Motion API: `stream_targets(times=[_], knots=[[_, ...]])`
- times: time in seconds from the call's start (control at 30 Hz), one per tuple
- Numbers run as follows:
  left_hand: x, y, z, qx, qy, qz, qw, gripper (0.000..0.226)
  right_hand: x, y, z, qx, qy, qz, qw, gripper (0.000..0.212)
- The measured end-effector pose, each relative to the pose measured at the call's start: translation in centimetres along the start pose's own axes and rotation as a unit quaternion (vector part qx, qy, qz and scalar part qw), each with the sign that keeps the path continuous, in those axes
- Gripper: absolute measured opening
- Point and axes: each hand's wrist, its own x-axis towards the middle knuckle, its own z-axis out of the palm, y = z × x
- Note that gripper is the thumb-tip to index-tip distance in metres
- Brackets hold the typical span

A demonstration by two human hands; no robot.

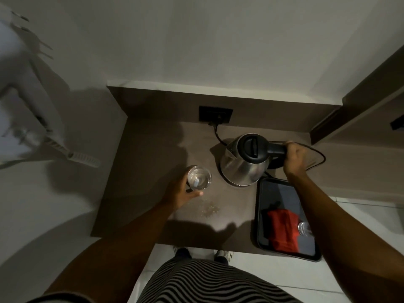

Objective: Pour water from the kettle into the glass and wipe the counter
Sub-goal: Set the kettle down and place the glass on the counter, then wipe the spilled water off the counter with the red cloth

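A steel kettle (242,167) with a black lid and handle is tilted left, its spout pointing toward the glass. My right hand (295,159) grips the black handle. A clear glass (199,177) stands upright on the brown counter (148,171), left of the kettle. My left hand (182,193) wraps around the glass's near side. A patch of crumbs or spill (211,209) lies on the counter just in front of the glass. A red cloth (283,230) lies on the dark tray (262,215) at the right front.
The kettle's black cord (218,136) runs to a wall socket (215,114) at the back; another loop of cord (320,158) trails right. A second glass (305,228) rests on the tray. A white appliance (26,101) hangs on the left wall. A wooden panel (360,99) stands at the right.
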Motion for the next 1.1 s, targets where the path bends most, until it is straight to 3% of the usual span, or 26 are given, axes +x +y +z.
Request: stream_targets(times=[0.13, 0.3, 0.37, 0.43, 0.53, 0.7, 0.83, 1.0, 1.1], knots=[[-0.1, 0.5, 0.0, -0.012, -0.002, -0.009, 1.0, 0.086, -1.0, -1.1, 0.0, 0.009, 0.015, 0.022, 1.0, 0.041], [-0.2, 0.7, 0.0, -0.01, -0.003, 0.003, 1.0, 0.086, -7.7, 0.8, 0.4, -0.019, 0.1, 0.056, 0.993, 0.055], [-0.3, 1.0, 0.1, -0.024, 0.002, -0.006, 1.0, 0.086, -12.2, 3.4, 0.7, -0.133, 0.075, 0.071, 0.986, 0.055], [-0.3, 1.5, 0.1, -0.009, 0.023, -0.001, 1.0, 0.086, -16.4, 6.4, 0.6, -0.298, 0.016, 0.093, 0.95, 0.06], [-0.4, 1.9, -0.5, 0.047, 0.036, 0.02, 0.998, 0.087, -20.4, 9.3, -0.2, -0.403, -0.036, 0.131, 0.905, 0.07], [-1.8, 0.1, -2.2, 0.122, 0.011, -0.021, 0.992, 0.101, -20.4, 10.0, 0.1, -0.414, -0.02, 0.139, 0.9, 0.061], [-3.9, -3.7, -4.5, 0.172, 0.01, -0.069, 0.983, 0.085, -19.4, 9.2, 0.2, -0.395, 0.027, 0.129, 0.909, 0.054], [-5.9, -9.0, -8.4, 0.386, 0.023, 0.009, 0.922, 0.082, -19.3, 6.8, 2.3, -0.381, 0.035, 0.063, 0.922, 0.049], [-6.3, -11.2, -9.6, 0.438, 0.018, 0.067, 0.896, 0.091, -20.8, 5.3, 7.7, -0.363, -0.036, -0.006, 0.931, 0.061]])
